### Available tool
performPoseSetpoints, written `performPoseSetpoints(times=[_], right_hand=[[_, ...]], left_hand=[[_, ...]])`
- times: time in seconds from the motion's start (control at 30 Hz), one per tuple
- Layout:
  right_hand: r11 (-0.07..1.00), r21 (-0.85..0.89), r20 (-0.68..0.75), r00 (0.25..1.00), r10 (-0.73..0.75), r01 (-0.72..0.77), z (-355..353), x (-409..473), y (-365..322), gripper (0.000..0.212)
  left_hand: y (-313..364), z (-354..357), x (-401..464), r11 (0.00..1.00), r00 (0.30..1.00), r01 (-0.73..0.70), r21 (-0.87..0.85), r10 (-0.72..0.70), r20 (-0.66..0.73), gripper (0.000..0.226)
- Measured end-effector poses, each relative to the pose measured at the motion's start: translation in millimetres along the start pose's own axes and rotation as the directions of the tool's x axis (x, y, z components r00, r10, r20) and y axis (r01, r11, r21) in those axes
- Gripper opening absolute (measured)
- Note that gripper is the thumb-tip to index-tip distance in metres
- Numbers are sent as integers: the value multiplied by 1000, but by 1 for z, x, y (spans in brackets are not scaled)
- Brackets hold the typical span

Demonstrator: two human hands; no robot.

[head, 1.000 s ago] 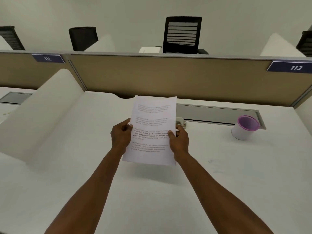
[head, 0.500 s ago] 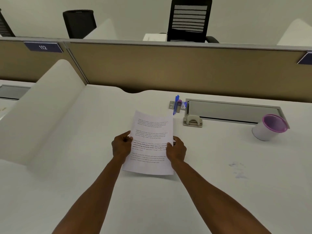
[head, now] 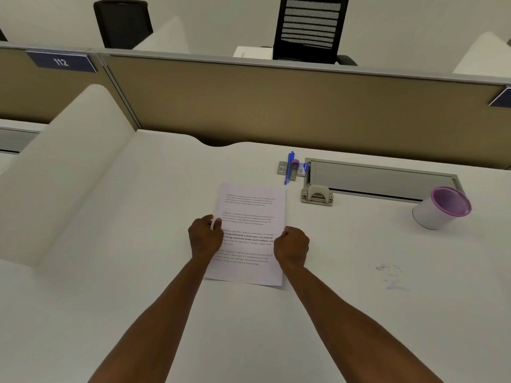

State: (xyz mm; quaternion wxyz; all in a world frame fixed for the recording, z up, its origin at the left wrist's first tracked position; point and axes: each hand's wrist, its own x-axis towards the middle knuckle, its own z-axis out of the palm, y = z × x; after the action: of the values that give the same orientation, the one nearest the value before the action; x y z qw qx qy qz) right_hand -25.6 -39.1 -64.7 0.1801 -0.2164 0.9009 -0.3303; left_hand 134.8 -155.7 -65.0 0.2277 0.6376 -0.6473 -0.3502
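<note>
Scanning from the left: a dark blue nameplate [head: 60, 62] marked 112 sits at the top of the beige partition panel [head: 276, 106]. Below it a white curved divider [head: 69, 167] rises from the left side of the white desk [head: 138, 313]. The left hand [head: 206, 237], fingers curled, grips the left edge of the white printed paper sheet [head: 253, 217] about midway along its length, with the thumb on the top face. The sheet lies at desk centre in portrait, four blocks of text facing the person, flat or very nearly flat on the surface. Whether it fully touches the desk under the hands cannot be told. The right hand [head: 291, 246] is likewise curled and grips the right edge roughly opposite the left hand, thumb tip on the paper. Both forearms run in from the bottom of the view. Beyond the sheet's far right corner, a blue pen [head: 289, 167] lies beside a few small items too blurred to identify. Just right of these, a beige hole punch [head: 316, 194] stands at the near left corner of a grey cable-tray lid [head: 381, 178] set into the desk. Further right, a white cup with a purple rim [head: 441, 207] stands well apart from the sheet. Faint blue smudges [head: 390, 275] mark the desk to the right of the right forearm.
</note>
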Motion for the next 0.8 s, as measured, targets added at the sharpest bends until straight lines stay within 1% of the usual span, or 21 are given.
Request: performPoseSetpoints(times=[0.03,0.13,0.17,0.23,0.3,0.33,0.4,0.43,0.53,0.63,0.8], right_hand=[[1000,3,3,1000,7,-7,0,0,0,35],[998,31,42,998,46,-47,1,0,0,23],[998,36,55,997,54,-56,2,0,0,19],[997,49,63,996,63,-66,2,0,-1,15],[993,86,42,997,71,-75,1,0,-2,15],[991,105,31,997,75,-78,0,-1,-2,15],[990,115,16,997,76,-77,-1,-2,-2,14],[991,112,11,997,73,-74,-1,-3,-1,14],[993,104,-3,998,59,-59,-2,-3,0,14],[995,83,-13,999,49,-48,-3,-4,1,19],[997,55,25,998,61,-63,-6,-2,0,17]], left_hand=[[1,1,0,1000,1000,1,15,-1,6,40],[1,1,2,999,1000,2,52,-3,7,41],[2,1,3,999,1000,4,54,-4,7,38],[2,-1,3,999,1000,-2,38,2,5,19],[1,-1,4,999,1000,-10,33,10,-4,22],[0,-1,3,1000,1000,0,30,0,-4,19],[-1,0,3,1000,1000,24,12,-24,-18,39],[-2,0,2,999,999,33,-3,-33,-21,43],[-3,2,2,999,999,34,-6,-35,-22,44],[-2,4,1,996,996,82,22,-81,-39,45],[-2,5,0,995,995,97,-5,-97,-23,47]])
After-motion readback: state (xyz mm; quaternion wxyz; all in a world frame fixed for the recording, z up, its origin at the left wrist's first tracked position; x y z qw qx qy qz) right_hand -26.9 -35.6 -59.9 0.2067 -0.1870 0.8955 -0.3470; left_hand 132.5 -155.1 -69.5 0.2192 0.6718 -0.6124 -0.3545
